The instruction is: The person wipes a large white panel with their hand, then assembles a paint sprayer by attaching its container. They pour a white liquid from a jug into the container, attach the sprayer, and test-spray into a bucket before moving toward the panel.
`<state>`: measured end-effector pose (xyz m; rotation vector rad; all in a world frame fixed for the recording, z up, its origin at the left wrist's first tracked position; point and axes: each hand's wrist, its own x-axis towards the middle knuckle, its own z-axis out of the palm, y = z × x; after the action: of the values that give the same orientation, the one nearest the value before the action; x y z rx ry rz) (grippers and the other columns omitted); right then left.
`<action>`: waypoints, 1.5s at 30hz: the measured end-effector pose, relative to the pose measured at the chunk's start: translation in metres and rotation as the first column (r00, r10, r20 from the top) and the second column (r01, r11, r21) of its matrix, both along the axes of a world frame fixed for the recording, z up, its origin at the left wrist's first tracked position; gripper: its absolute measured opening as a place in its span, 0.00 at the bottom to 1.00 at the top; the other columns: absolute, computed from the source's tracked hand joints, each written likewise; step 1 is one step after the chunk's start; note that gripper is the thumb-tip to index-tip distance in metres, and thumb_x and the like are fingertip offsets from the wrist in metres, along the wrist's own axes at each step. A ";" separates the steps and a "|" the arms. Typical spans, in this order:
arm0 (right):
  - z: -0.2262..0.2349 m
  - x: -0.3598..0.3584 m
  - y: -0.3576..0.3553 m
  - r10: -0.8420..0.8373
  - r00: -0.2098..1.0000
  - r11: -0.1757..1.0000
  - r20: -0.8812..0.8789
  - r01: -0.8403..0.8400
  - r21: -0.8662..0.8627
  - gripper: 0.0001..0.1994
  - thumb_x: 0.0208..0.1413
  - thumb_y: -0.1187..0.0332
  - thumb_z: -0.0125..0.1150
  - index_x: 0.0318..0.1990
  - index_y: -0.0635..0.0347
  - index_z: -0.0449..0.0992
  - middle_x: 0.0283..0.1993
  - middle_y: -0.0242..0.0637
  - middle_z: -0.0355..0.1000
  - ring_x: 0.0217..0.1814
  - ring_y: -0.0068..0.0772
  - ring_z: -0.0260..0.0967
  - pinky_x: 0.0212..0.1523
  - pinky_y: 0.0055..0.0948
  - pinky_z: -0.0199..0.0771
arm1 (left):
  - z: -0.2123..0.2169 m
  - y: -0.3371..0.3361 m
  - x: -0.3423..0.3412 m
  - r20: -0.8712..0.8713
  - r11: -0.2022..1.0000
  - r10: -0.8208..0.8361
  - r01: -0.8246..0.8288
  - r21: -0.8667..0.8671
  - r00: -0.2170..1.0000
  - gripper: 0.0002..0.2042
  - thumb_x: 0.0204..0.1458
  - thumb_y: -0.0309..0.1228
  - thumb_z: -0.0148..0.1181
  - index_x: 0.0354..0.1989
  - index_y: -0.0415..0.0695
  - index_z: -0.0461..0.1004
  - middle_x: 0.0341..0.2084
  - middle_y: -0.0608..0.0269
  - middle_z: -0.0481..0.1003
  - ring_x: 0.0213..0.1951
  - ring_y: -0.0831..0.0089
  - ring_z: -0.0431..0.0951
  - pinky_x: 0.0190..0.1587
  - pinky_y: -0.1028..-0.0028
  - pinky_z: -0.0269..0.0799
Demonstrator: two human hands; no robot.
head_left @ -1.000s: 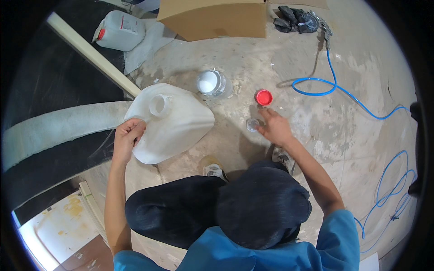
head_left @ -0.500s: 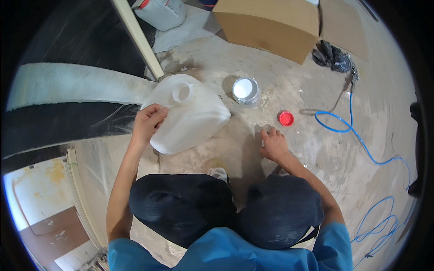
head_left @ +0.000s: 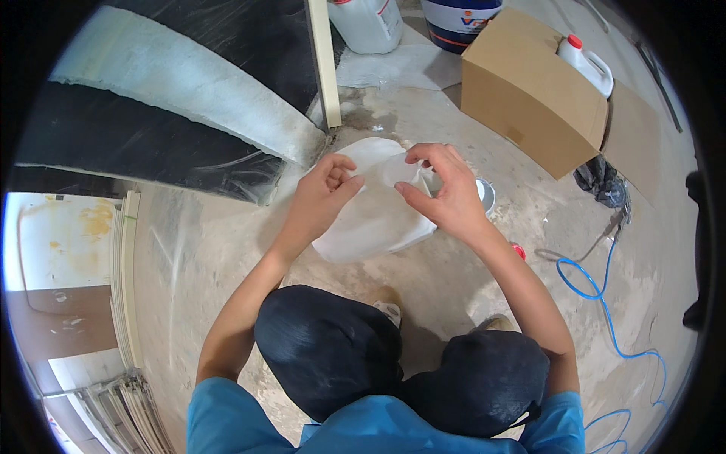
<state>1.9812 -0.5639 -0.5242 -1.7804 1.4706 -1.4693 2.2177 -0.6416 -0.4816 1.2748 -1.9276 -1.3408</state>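
Observation:
A large translucent white plastic jug (head_left: 374,231) stands on the floor in front of my knees. Over its top, my left hand (head_left: 324,195) has its fingers curled, thumb and forefinger near each other; what they pinch, if anything, I cannot make out. Close by on the right, my right hand (head_left: 446,189) holds a translucent whitish piece (head_left: 399,168) between thumb and fingers. The jug's opening cannot be told apart from it. Behind the right hand, an open tub with white contents (head_left: 488,198) is partly hidden. A red cap (head_left: 518,250) peeks out beside my right forearm.
A cardboard box (head_left: 533,83) stands at the far right, with a white red-capped bottle (head_left: 586,64) by it. Another white jug (head_left: 367,26) and a dark blue bucket (head_left: 457,23) are at the back. Blue hose (head_left: 605,303) loops on the right. A panel post (head_left: 324,68) rises behind.
My right hand has risen from the floor beside the red cap to the jug's top. My left hand has come over the jug, nearer the right one. The view has shifted left.

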 end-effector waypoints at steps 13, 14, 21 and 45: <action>-0.025 0.011 0.008 -0.065 0.954 0.996 -0.293 0.044 -0.076 0.21 0.59 0.64 0.69 0.59 0.55 0.79 0.71 0.49 0.67 0.74 0.56 0.61 0.70 0.50 0.64 | -0.004 -0.008 -0.042 0.185 0.942 -0.122 0.173 -0.287 0.975 0.19 0.55 0.38 0.69 0.55 0.47 0.79 0.49 0.60 0.77 0.46 0.66 0.78 0.49 0.69 0.74; -0.026 0.011 0.010 -0.077 0.948 0.995 -0.308 0.053 -0.088 0.22 0.59 0.64 0.68 0.61 0.54 0.78 0.73 0.49 0.65 0.74 0.56 0.61 0.70 0.50 0.63 | -0.004 -0.006 -0.043 0.210 0.937 -0.117 0.178 -0.300 0.971 0.19 0.55 0.38 0.69 0.55 0.48 0.79 0.49 0.61 0.77 0.47 0.65 0.78 0.49 0.69 0.74; -0.024 0.014 0.014 -0.166 0.906 0.985 -0.388 0.140 -0.097 0.21 0.57 0.59 0.68 0.58 0.53 0.81 0.73 0.53 0.63 0.73 0.56 0.61 0.67 0.49 0.66 | -0.010 -0.002 -0.040 0.376 0.782 -0.127 0.326 -0.531 0.918 0.22 0.56 0.38 0.68 0.61 0.54 0.79 0.51 0.62 0.78 0.48 0.59 0.78 0.52 0.65 0.74; -0.138 -0.068 0.170 -0.402 0.905 0.736 -0.135 0.408 0.540 0.27 0.57 0.63 0.69 0.63 0.60 0.74 0.57 0.50 0.72 0.56 0.51 0.74 0.56 0.44 0.76 | -0.010 0.005 -0.034 0.307 0.891 -0.134 0.250 -0.379 0.942 0.30 0.60 0.40 0.64 0.71 0.47 0.66 0.53 0.59 0.75 0.44 0.67 0.74 0.51 0.68 0.71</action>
<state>1.9131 -0.3938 -0.6626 -1.1487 2.1249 -1.0248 2.1834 -0.6364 -0.4921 1.1171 -2.4249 -0.7954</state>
